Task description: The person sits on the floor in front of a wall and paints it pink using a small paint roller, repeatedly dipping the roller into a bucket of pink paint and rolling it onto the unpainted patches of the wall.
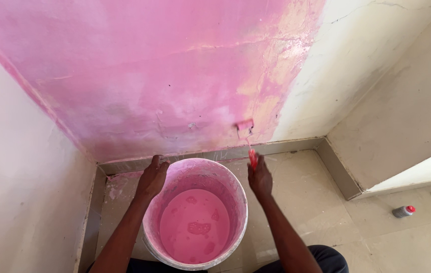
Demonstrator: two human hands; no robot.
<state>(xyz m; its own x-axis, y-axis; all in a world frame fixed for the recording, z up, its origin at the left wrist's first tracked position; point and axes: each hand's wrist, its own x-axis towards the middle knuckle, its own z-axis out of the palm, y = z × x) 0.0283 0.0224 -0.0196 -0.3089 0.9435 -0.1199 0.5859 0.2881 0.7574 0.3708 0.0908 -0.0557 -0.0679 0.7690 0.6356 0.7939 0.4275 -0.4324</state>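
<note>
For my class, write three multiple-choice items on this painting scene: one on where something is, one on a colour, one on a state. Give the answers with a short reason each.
1. Where is the small bottle with the red cap?
A. in the bucket
B. on the floor at the right
C. in the left hand

2. What colour is the paint in the bucket?
A. pink
B. green
C. blue

3. What is the right hand doing?
A. resting flat on the floor
B. hanging empty
C. gripping the roller by its handle

Answers:
1 B: it lies on the tiles, apart from both hands.
2 A: the liquid matches the pink wall.
3 C: the fingers are closed on the red handle, while the left hand rests on the bucket's rim.
</note>
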